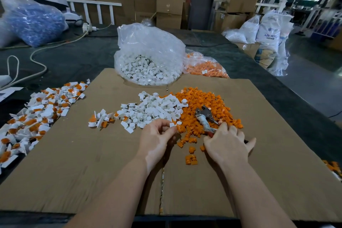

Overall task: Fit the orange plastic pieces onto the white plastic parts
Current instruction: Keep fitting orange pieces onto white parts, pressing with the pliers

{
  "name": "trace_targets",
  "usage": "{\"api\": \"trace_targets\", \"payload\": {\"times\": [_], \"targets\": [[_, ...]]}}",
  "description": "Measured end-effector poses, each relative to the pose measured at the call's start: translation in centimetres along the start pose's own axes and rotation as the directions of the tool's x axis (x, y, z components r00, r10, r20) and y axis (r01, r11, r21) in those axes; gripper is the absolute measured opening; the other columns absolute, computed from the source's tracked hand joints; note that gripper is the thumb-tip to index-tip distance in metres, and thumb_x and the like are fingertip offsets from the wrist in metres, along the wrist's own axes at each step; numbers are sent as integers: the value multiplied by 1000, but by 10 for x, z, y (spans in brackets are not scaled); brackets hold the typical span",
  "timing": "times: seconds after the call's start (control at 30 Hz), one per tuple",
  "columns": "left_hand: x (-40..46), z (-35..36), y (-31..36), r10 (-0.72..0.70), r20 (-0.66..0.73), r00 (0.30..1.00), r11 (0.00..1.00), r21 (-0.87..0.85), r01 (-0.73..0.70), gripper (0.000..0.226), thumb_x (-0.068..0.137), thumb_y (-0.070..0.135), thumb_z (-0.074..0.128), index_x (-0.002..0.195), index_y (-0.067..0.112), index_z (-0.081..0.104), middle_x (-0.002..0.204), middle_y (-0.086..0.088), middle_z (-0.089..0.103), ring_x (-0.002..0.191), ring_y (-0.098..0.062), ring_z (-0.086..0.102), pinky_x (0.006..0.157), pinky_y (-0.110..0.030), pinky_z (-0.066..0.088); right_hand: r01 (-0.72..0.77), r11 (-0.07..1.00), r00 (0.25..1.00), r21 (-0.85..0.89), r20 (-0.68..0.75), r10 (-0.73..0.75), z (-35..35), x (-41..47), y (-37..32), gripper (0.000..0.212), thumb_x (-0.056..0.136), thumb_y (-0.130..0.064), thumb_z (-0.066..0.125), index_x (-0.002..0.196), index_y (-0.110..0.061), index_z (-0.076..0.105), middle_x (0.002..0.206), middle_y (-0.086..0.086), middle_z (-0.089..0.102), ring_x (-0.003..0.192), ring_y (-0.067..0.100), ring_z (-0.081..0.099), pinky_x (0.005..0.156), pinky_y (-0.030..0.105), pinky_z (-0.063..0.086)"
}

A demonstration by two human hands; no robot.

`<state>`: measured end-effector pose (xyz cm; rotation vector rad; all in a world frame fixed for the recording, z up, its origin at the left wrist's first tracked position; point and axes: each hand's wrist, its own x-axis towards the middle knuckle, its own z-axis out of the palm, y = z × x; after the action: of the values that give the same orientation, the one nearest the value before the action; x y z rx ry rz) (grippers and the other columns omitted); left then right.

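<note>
Left hand (157, 135) pinches a white part (172, 124) ready for fitting, while right hand (228, 142), fingers spread, grasps pliers (205, 118) atop the orange pieces (203, 102).

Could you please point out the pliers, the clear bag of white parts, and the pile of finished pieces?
Pliers (204, 116): head view, on the metal jaw end.
Clear bag of white parts (148, 42): head view, on its upper plastic wall.
Pile of finished pieces (42, 111): head view, mid-pile.
</note>
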<state>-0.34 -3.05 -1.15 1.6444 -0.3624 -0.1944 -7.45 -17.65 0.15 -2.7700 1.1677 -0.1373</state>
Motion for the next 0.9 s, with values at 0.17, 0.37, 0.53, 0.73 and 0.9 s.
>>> {"api": "trace_targets", "payload": {"times": [0.17, 0.37, 0.53, 0.73, 0.9], "targets": [[1, 1, 3, -42, -2, 999, 998, -51, 42, 8, 87, 6, 61, 91, -2, 61, 64, -8, 58, 46, 1, 53, 46, -11, 44, 70, 996, 994, -58, -85, -75, -11, -2, -1, 43, 88, -47, 45, 113, -12, 49, 125, 9, 48, 118, 28, 40, 101, 45, 30], [8, 1, 6, -176, 17, 984, 949, -264, 174, 8, 88, 3, 59, 92, -4, 59, 65, -14, 55, 54, -15, 51, 54, -26, 49, 278, 948, 961, 158, -45, -274, -27, -12, -9, 32, 91, -43, 41, 102, -14, 50, 100, 4, 49, 98, 24, 49, 76, 33, 38], [15, 0, 6, -235, 31, 971, 905, -356, 231, 4, 89, 1, 58, 88, -2, 58, 63, -9, 55, 46, -9, 51, 44, -18, 46, 267, 893, 899, 363, 238, -366, -35, -16, -15, 29, 92, -38, 41, 80, -14, 50, 79, 4, 49, 75, 22, 49, 54, 30, 30], [18, 0, 4, -245, 29, 969, 896, -374, 238, 4, 89, 2, 56, 89, -1, 59, 63, -8, 56, 45, -8, 52, 44, -19, 47, 227, 850, 846, 475, 337, -414, -44, -14, -15, 33, 92, -35, 44, 83, -6, 58, 76, 11, 57, 64, 20, 47, 58, 31, 32], [19, -2, 6, -258, 25, 966, 887, -389, 247, 8, 90, 1, 55, 96, -5, 57, 65, -8, 56, 47, -8, 52, 46, -22, 48, 233, 826, 815, 513, 360, -454, -48, -14, -16, 30, 92, -30, 46, 68, -12, 50, 62, 6, 43, 57, 19, 38, 55, 31, 26]]}}
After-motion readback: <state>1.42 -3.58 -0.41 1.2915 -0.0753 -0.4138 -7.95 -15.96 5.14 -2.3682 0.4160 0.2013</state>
